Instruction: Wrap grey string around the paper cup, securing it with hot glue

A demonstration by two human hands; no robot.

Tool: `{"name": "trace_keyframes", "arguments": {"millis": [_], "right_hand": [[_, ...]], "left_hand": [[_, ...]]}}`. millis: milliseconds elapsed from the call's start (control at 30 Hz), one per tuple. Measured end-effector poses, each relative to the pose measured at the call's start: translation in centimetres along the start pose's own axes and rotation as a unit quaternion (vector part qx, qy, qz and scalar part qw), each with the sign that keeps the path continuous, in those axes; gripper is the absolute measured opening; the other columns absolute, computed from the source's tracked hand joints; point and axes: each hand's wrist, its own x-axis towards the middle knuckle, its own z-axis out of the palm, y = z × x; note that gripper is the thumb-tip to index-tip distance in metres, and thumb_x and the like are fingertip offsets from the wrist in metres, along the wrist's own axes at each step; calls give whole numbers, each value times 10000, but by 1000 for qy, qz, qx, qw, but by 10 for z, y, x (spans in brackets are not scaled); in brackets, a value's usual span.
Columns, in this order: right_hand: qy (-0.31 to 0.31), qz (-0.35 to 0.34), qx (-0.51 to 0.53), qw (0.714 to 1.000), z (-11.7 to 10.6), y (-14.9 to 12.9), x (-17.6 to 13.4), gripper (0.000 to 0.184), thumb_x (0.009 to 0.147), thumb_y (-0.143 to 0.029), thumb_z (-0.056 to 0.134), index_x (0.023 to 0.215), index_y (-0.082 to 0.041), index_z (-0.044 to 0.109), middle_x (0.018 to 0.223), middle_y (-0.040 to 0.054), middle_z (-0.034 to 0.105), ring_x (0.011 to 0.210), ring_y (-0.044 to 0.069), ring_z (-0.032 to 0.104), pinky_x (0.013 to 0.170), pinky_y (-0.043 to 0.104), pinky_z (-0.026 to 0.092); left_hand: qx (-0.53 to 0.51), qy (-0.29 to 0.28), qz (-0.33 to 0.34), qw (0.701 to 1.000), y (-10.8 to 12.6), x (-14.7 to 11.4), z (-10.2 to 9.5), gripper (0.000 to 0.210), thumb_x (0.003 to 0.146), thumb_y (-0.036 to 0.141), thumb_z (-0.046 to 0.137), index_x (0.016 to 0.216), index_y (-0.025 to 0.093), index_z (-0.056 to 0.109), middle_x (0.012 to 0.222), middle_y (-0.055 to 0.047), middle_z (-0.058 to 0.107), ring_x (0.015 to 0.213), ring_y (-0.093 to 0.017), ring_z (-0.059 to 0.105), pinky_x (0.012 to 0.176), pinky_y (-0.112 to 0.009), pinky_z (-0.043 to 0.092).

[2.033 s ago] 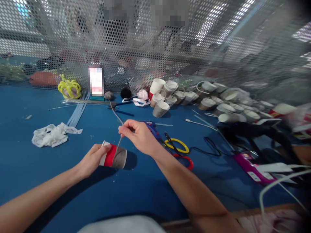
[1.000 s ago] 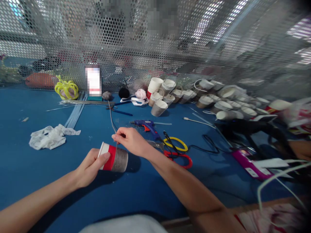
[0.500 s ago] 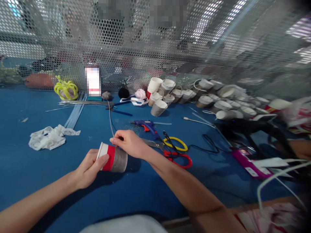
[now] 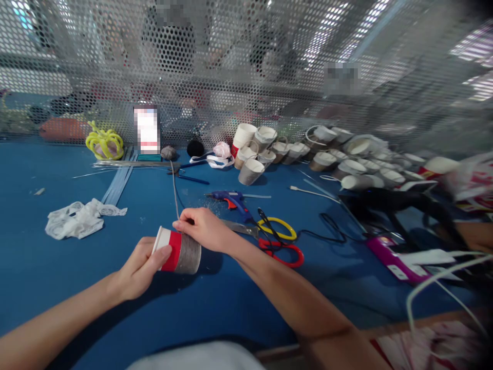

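Note:
My left hand [image 4: 140, 267] is wrapped round the rim end of a red and white paper cup [image 4: 175, 252], which lies tilted on its side above the table. Grey yarn covers the base half of the cup in close turns. At the cup's upper edge, the thumb and fingers of my right hand [image 4: 202, 228] pinch the grey yarn [image 4: 174, 187]. That strand runs back over the table to a small grey yarn ball [image 4: 168, 152]. Just right of my right hand lie scissors [image 4: 279, 239] with one yellow and one red handle.
A blue glue gun [image 4: 233, 199] lies beyond my right hand, near pliers [image 4: 192, 179]. White lace [image 4: 75, 218] is at left. Several wrapped cups [image 4: 251, 172] stand at the back right. A phone [image 4: 147, 129] leans on the perforated metal screen [image 4: 215, 67]. A purple box [image 4: 396, 259] sits at right.
My right hand has shifted very slightly left along the cup, still pinching the yarn. My left hand and the cup stay almost in place.

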Motion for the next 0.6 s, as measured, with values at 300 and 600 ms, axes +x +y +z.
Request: {"name": "trace_keyframes", "arguments": {"millis": [300, 600], "right_hand": [[-5, -7, -6, 1000, 0, 0, 0, 221, 736, -281, 467, 558, -150, 479, 502, -39, 460, 478, 60, 389, 484, 188, 273], [-4, -10, -7, 1000, 1, 0, -1, 210, 734, -276, 471, 573, -143, 493, 516, -41, 472, 480, 52, 393, 486, 178, 271]], "left_hand": [[11, 1, 21, 1000, 1, 1, 0, 363, 798, 239, 280, 441, 179, 254, 440, 39, 300, 417, -82, 295, 459, -235, 260], [45, 11, 73, 996, 3, 1, 0, 357, 798, 210, 276, 443, 173, 295, 437, 36, 337, 422, -86, 331, 460, -231, 280]]}}
